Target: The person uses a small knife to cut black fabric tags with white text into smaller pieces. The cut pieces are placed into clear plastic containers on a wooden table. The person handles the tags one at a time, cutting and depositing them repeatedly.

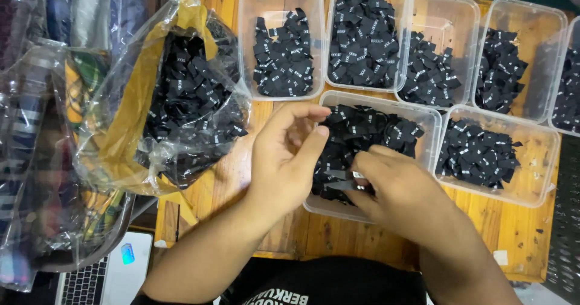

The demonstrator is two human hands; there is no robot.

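My right hand (393, 196) pinches a black label (353, 183) in the clear tub (432, 123), left hand (284, 154) spread open beside, and honestly that loose grip could drop it onto the surface (513, 226).

- labels (362, 137) in centre tub were black with small white print
- tubs (430, 123) were clear plastic
- table (519, 226) was orange-brown wood
- bag (121, 117), upper left, was clear with yellow lining

Wooden table (483, 220) under label tubs (531, 178)
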